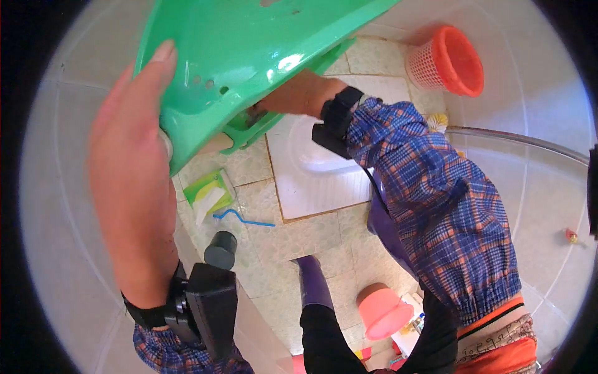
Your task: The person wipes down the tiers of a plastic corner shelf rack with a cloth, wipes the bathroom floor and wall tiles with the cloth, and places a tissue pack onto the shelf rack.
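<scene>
A large green plastic rack (212,56), with small drain holes in its glossy panel, fills the top of the view close to me, tilted. Its lower parts show behind the front panel. My left hand (134,137) grips the rack's left edge, thumb on the near face and the other fingers mostly out of sight. My right hand (293,93) reaches in under the panel's lower edge. Its fingers are hidden behind the rack, so I cannot see what they touch. A small dark patch shows beside that hand, too unclear to name.
A white squat toilet (324,193) is set in the tiled floor. A red basket (464,62) stands back right, near a brush (438,121). On the left lie a green tissue pack (208,190), a bent blue tube (249,221) and a dark cup (220,249). A pink bucket (383,311) stands near my boots.
</scene>
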Demonstrator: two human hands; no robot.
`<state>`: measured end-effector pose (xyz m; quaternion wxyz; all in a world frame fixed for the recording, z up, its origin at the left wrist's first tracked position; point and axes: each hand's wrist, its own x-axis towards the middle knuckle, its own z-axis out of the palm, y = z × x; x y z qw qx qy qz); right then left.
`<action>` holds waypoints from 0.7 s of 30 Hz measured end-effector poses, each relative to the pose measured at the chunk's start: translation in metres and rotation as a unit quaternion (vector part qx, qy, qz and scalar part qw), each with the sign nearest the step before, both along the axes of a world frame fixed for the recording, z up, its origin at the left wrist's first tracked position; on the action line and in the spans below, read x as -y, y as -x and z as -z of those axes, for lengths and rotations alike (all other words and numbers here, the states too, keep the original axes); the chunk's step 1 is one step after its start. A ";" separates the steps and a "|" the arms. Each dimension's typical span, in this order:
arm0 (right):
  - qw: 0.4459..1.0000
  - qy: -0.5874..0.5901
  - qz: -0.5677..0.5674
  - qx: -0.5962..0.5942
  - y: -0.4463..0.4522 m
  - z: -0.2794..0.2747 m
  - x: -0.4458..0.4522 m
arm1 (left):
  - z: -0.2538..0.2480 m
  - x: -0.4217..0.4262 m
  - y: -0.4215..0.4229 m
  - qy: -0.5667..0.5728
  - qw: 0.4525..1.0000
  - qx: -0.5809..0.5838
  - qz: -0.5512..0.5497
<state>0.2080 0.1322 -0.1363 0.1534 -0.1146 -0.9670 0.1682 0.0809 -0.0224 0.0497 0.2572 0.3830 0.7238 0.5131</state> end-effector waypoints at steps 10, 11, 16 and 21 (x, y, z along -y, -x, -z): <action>0.990 0.107 0.056 -0.067 0.024 -0.010 0.023 | 0.001 0.002 -0.002 -0.006 1.000 -0.023 -0.021; 0.988 0.143 0.052 -0.040 0.027 0.001 0.029 | 0.001 0.001 -0.003 -0.009 1.000 0.013 -0.020; 0.995 0.067 0.049 -0.053 0.029 -0.022 0.032 | 0.008 0.002 0.010 -0.023 0.997 -0.054 0.044; 0.957 0.266 0.082 -0.087 0.014 -0.034 0.000 | 0.000 0.004 0.009 0.023 0.991 -0.125 0.046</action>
